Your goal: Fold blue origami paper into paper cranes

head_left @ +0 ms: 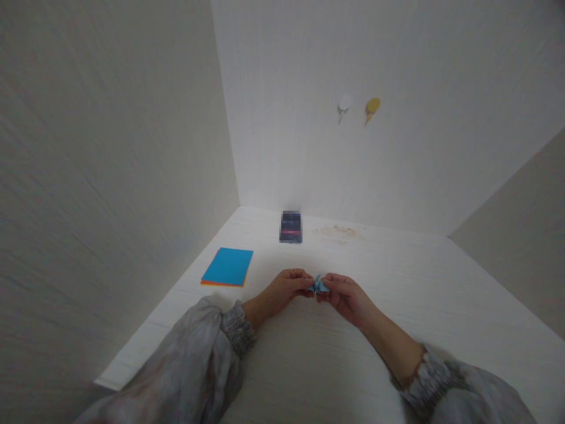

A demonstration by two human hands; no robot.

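Note:
A small piece of folded blue paper is held between both hands, just above the white table. My left hand is closed, pinching its left side between thumb and fingers. On the right side, my right hand pinches it in the same way. The paper has pointed, creased parts sticking up in the middle; fingertips cover its edges. To the left of my left hand lies a stack of square coloured paper, blue on top with orange showing beneath.
A dark, blurred rectangular object stands by the back wall. White panels enclose the table at left, back and right. A white hook and a yellow hook are on the back wall. A brownish mark shows near its foot.

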